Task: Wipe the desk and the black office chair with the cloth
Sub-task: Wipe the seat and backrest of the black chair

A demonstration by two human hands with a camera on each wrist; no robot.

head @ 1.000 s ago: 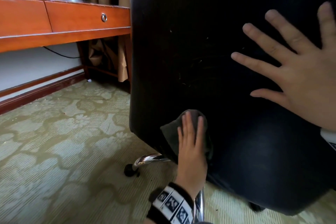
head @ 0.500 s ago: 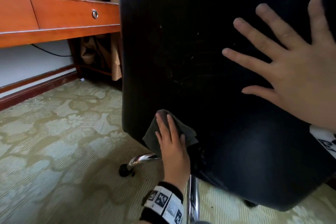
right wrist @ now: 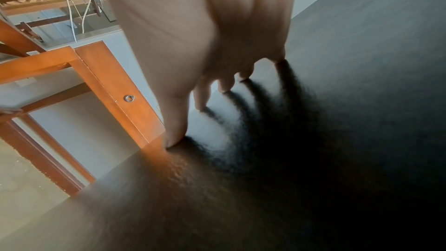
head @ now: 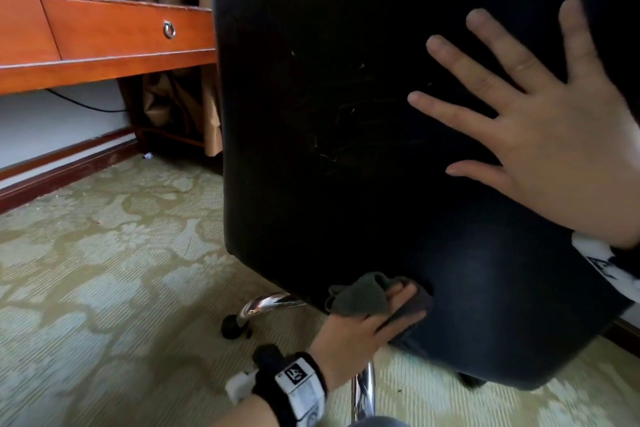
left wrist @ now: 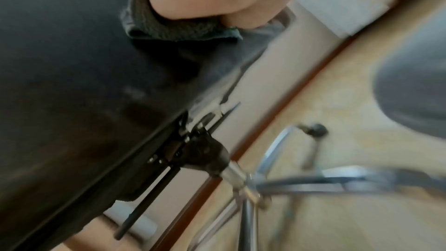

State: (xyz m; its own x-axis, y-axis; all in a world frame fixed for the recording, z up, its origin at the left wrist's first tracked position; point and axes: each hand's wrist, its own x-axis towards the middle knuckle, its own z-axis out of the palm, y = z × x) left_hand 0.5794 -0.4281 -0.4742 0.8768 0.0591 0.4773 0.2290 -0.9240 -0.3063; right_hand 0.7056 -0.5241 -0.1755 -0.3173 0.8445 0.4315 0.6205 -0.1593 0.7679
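The grey cloth is pressed against the lower edge of the black office chair back by the left hand, whose fingers are laid over it, with a corner bunched above the knuckles. The right hand is laid flat on the chair back higher up, fingers spread wide. The wooden desk is seen to the left, beyond the chair, above patterned carpet.

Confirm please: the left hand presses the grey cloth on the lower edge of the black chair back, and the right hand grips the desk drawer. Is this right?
Not quite. The right hand lies flat with spread fingers on the black chair back, not on the desk drawer; the head view shows it. The left hand does press the grey cloth there.
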